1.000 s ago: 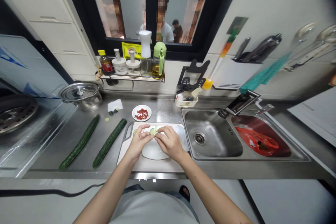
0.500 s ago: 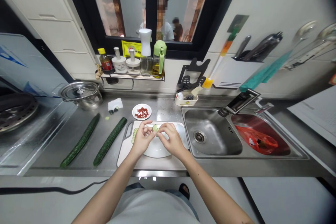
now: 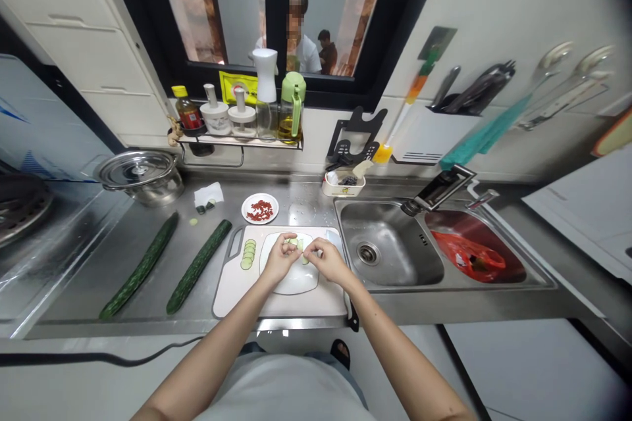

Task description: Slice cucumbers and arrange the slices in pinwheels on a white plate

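Both my hands meet over a white square plate [image 3: 289,288], fingertips almost touching. My left hand [image 3: 280,260] is closed, its thumb and fingers pinching at a pale green cucumber slice [image 3: 299,244]. From the other side my right hand [image 3: 326,260] pinches at a slice too, its fingertips pressed together; the fingers partly hide what each holds. The plate rests on a white cutting board [image 3: 232,296]. Left of it, a row of overlapping cucumber slices [image 3: 248,254] lies on the board.
Two whole cucumbers [image 3: 141,268] lie on the steel counter at left. Behind the board stands a small plate of red bits [image 3: 260,209]. A lidded pot [image 3: 148,177] sits back left, a sink [image 3: 395,243] on the right. A rack of bottles [image 3: 237,138] hangs behind.
My hands have shifted slightly, fingertips still together over the plate. The camera view has moved a little, and the row of slices on the board shows more fully now.
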The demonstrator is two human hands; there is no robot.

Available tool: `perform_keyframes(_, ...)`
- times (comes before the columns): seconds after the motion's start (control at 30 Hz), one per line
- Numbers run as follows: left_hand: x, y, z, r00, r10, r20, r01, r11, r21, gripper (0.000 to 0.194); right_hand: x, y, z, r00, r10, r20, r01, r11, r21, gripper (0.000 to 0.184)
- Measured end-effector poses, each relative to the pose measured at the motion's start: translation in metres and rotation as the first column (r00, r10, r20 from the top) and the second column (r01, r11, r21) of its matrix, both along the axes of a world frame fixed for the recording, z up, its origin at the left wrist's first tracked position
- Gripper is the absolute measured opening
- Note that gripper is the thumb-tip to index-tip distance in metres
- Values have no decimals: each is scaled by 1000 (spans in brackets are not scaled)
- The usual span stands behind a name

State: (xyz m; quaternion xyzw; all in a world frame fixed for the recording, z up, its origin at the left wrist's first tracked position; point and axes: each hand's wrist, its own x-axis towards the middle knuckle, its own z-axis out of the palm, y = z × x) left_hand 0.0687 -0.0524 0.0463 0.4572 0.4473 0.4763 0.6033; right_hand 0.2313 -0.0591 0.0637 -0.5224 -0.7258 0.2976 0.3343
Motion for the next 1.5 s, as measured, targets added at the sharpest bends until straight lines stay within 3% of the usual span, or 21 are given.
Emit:
perform_keyframes(0.17,12,8,-36,997,-53,-50,46,991,-129,41,9,2,-24,994,-36,99,49,990,-130,15)
perform_keyframes(0.3,19,13,-59,973,-86,-214,55,987,-149,35,10,-1,-36,964,-60,260,104,982,-158,16)
perform_keyframes(0.4,23,16,-66,920,-98,-379,62,992,-107,31,10,-3,-42,921,-97,377,154,980,-126,13)
perform_keyframes(0.6,27,23,-65,796,-90,-599,96,995,-23,28,7,-5,-52,832,-143,536,187,982,-27,11)
perform_keyframes(1.0,28,24,-63,670,-105,-735,238,968,79,27,3,-23,-73,746,-269,610,195,963,186,14)
perform_keyframes(1.23,28,20,-62,583,-100,-806,274,958,80,27,-4,-41,-76,662,-250,706,262,961,94,28)
perform_keyframes(1.5,29,19,-63,577,-98,-811,277,957,82,25,-7,-42,-75,628,-183,756,306,952,-24,38)
